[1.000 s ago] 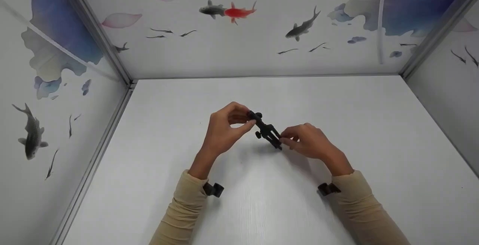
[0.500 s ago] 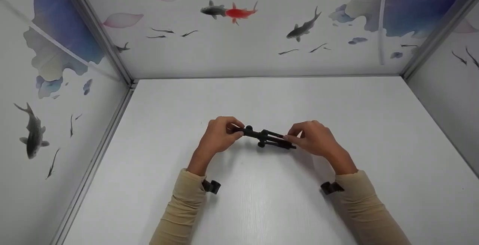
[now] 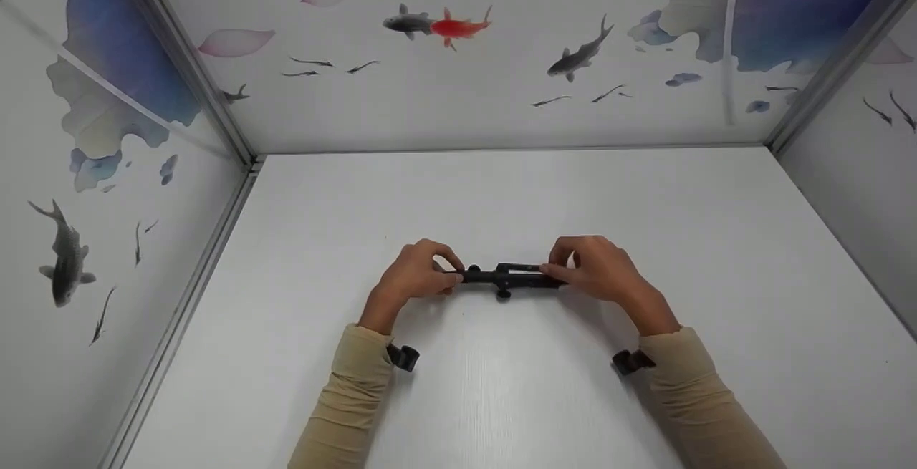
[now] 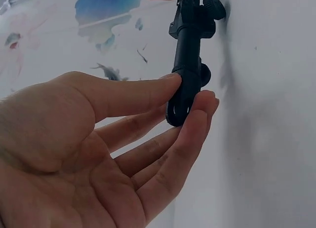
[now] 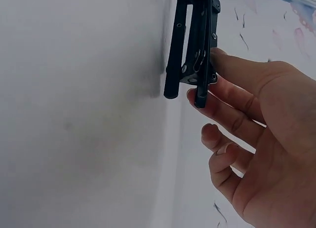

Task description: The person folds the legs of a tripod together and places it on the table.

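Note:
A small black tripod (image 3: 488, 277) with folded legs lies lengthwise between both hands, low over the white table. My left hand (image 3: 414, 270) pinches its rounded, slotted end between thumb and fingers; the left wrist view shows this end of the tripod (image 4: 189, 53) close up. At the leg end, my right hand (image 3: 599, 268) grips one leg with thumb and fingers. In the right wrist view the legs (image 5: 174, 60) run nearly side by side, with a narrow gap between two of them. Round knobs (image 3: 503, 294) stick out from its sides. Whether it touches the tabletop I cannot tell.
The white table (image 3: 458, 397) is bounded by a back wall (image 3: 487, 111) and side walls, printed with fish and blue washes. Metal rails (image 3: 186, 297) edge the left side. Black wrist cameras (image 3: 405, 358) sit on both sleeves.
The tripod has turned from a diagonal to nearly level across the view. My left hand has come down toward me and slightly left; my right hand has shifted slightly.

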`<state>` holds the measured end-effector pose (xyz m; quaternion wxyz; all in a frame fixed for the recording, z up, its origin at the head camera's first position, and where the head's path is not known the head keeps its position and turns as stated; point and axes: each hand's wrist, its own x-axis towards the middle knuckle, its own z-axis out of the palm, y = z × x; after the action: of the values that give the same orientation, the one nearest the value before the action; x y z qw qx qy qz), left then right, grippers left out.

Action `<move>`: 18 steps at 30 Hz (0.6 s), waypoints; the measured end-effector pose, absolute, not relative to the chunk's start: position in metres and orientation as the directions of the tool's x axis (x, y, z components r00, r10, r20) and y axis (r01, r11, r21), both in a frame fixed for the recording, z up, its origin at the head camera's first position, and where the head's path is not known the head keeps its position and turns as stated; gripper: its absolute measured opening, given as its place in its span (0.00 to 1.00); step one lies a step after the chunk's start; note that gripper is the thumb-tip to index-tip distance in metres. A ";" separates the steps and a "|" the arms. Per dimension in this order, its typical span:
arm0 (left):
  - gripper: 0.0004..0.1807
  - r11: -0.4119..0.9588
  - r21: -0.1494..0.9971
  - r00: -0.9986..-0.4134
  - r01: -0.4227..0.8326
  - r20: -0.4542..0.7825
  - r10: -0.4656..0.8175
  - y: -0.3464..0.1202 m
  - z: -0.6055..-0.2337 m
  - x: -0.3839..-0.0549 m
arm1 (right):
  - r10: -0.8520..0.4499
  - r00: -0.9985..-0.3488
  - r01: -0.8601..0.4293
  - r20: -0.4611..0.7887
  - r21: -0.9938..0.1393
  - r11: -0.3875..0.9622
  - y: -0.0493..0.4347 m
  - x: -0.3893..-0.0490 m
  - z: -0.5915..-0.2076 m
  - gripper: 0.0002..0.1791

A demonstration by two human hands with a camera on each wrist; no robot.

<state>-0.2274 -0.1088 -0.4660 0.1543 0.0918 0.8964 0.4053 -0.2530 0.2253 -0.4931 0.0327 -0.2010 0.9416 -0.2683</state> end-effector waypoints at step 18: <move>0.09 0.701 0.712 -0.931 0.045 -0.224 0.287 -0.112 -0.470 -0.230 | -0.369 -0.927 -0.353 0.071 -0.501 0.790 0.220 -0.255 -0.496 0.09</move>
<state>-0.2299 -0.1119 -0.4698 0.1613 0.0915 0.9080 0.3758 -0.2551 0.2204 -0.4964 0.0154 -0.1910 0.9459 -0.2620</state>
